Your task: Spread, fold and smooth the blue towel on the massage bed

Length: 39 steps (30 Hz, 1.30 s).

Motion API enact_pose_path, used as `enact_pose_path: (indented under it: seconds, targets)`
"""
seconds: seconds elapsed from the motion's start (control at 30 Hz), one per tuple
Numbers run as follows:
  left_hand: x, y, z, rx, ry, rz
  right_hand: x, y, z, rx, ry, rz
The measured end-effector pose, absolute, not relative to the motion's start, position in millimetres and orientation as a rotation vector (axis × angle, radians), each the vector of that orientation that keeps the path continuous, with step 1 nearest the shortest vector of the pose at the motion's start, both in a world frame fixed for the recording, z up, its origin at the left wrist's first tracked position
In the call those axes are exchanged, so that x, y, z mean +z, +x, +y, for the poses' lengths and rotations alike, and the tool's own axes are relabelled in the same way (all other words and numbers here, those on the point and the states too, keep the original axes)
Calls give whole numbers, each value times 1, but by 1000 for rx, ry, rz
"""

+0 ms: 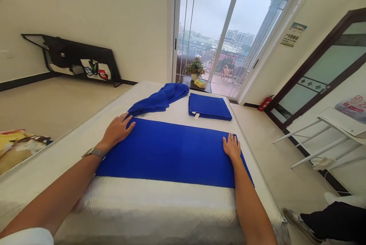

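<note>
A blue cloth (174, 153) lies flat in a wide rectangle across the near part of the covered table. My left hand (117, 130) rests at its far left corner, fingers spread. At the far right corner my right hand (232, 146) presses down flat, fingers stretched out. Beyond it sits a neatly folded stack of blue cloth (210, 106) with a small white tag on its near edge. A crumpled blue cloth (160, 98) lies to the left of that stack, its near end close to my left hand.
The table's pale cover (166, 203) hangs over the near edge. Behind stands a small dark table (185, 82) with a potted plant (196, 68) and a yellow tissue pack (200, 83). On the right are a white table (337, 121), a fire extinguisher (265, 103) and a person's shoe (300, 224).
</note>
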State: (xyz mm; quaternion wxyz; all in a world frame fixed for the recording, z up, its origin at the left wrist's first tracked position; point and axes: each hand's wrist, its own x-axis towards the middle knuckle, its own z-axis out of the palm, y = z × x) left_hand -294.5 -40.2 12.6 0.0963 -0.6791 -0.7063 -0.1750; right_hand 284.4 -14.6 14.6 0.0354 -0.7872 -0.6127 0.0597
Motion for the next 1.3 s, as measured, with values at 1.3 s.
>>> enact_pose_path:
  seconds: [1.3]
  targets:
    - [11,-288,-13,-246,-2154,-2413,12,292,-14,130,-2434,-1869]
